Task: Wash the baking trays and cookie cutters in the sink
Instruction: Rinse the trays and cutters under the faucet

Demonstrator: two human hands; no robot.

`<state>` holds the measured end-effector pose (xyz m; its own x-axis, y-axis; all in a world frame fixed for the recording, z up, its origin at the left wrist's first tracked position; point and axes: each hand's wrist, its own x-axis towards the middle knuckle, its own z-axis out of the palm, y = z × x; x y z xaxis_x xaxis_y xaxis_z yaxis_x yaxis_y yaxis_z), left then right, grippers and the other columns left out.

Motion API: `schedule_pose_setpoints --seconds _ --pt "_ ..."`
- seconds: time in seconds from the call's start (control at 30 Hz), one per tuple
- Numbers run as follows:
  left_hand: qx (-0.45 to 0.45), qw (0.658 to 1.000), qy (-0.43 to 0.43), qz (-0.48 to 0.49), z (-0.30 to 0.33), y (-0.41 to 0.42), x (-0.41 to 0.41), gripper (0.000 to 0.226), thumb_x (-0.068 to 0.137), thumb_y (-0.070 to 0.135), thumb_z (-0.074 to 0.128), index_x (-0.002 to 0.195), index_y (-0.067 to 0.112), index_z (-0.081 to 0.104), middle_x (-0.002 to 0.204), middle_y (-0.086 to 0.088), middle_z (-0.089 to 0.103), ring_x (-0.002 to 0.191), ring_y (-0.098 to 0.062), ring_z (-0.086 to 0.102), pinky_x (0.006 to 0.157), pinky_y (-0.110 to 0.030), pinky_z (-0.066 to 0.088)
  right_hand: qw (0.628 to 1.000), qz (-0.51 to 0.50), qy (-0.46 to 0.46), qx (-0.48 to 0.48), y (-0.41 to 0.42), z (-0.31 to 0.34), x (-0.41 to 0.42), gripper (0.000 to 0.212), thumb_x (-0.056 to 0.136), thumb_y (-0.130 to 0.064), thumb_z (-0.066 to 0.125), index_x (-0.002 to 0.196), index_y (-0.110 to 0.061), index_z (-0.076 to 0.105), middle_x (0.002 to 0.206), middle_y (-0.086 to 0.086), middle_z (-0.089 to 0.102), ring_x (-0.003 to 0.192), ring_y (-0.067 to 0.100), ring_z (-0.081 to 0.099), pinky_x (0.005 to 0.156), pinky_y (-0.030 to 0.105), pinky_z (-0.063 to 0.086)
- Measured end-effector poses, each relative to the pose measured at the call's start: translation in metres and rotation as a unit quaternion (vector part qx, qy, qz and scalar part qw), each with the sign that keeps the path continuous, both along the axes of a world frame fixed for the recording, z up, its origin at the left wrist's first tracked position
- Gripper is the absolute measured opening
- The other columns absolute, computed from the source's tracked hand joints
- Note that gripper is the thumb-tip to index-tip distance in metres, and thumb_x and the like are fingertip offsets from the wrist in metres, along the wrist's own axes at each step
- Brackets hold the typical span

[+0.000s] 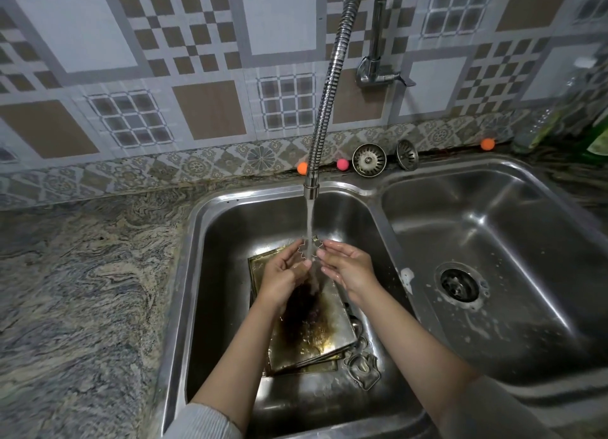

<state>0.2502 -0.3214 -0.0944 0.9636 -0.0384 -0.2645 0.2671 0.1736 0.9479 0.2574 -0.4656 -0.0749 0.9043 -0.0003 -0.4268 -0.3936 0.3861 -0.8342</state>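
Over the left basin (pixel 214 274) of a steel double sink, my left hand (pixel 283 274) and my right hand (pixel 348 267) hold a small scalloped metal cookie cutter (pixel 301 246) between their fingertips. Water runs onto it from the flexible faucet hose (pixel 324 109). Below my hands, a stack of stained, browned baking trays (pixel 316 333) lies on the basin floor. Another metal cookie cutter (pixel 363 369) lies at the trays' right front corner, and one more peeks out just beside the stack.
The right basin (pixel 493 241) holds a drain (pixel 459 285) and soap suds. Two sink strainers (pixel 368 159) lean on the back ledge among small orange and pink balls (pixel 342 164). Bottles (pixel 585 109) stand at far right. Marbled stone counter (pixel 82 290) spreads left.
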Motion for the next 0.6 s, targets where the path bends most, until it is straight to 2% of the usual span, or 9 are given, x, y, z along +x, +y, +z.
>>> schedule_pose_setpoints --seconds 0.13,0.27,0.4,0.5,0.6 --pt "0.044 0.998 -0.031 0.031 0.001 0.008 0.002 0.056 0.08 -0.005 0.068 0.133 0.008 0.054 0.118 -0.007 0.066 0.112 -0.021 0.062 0.096 -0.033 0.05 1.0 0.012 0.0 0.023 0.011 0.0 0.002 0.033 0.079 0.0 0.071 0.11 -0.008 0.062 0.108 0.011 0.067 0.083 0.016 0.069 0.082 0.028 0.054" --pt "0.052 0.997 -0.048 0.022 0.003 0.009 -0.003 0.054 0.079 -0.008 0.067 0.13 0.007 0.055 0.101 -0.009 0.064 0.094 -0.018 0.062 0.085 -0.022 0.053 0.999 0.018 0.009 0.043 0.009 -0.004 -0.004 0.028 0.081 0.0 0.069 0.106 -0.009 0.062 0.094 0.007 0.071 0.074 0.012 0.071 0.072 0.022 0.057" --pt "0.051 0.997 -0.056 -0.007 0.005 -0.006 -0.01 0.051 0.079 -0.014 0.064 0.126 0.006 0.057 0.104 -0.005 0.068 0.088 -0.002 0.067 0.076 -0.014 0.051 0.998 -0.007 0.018 0.067 -0.007 -0.01 -0.014 0.026 0.081 0.001 0.067 0.106 -0.008 0.063 0.094 0.006 0.071 0.076 0.013 0.071 0.068 0.023 0.056" --pt "0.043 0.997 -0.05 -0.029 0.004 -0.013 -0.013 0.05 0.081 -0.015 0.061 0.127 0.006 0.056 0.116 -0.009 0.066 0.096 -0.004 0.067 0.08 -0.016 0.051 0.997 -0.012 0.017 0.071 -0.017 -0.015 -0.021 0.03 0.079 0.001 0.068 0.107 -0.009 0.063 0.096 0.005 0.07 0.079 0.015 0.071 0.072 0.025 0.056" --pt "0.054 0.997 -0.045 -0.044 0.001 -0.013 -0.011 0.054 0.085 -0.012 0.058 0.135 0.007 0.051 0.131 -0.009 0.06 0.119 -0.015 0.058 0.101 -0.03 0.047 0.998 -0.002 0.014 0.055 -0.019 -0.016 -0.024 0.033 0.078 0.003 0.069 0.108 -0.01 0.063 0.09 0.003 0.073 0.079 0.016 0.072 0.073 0.025 0.056"
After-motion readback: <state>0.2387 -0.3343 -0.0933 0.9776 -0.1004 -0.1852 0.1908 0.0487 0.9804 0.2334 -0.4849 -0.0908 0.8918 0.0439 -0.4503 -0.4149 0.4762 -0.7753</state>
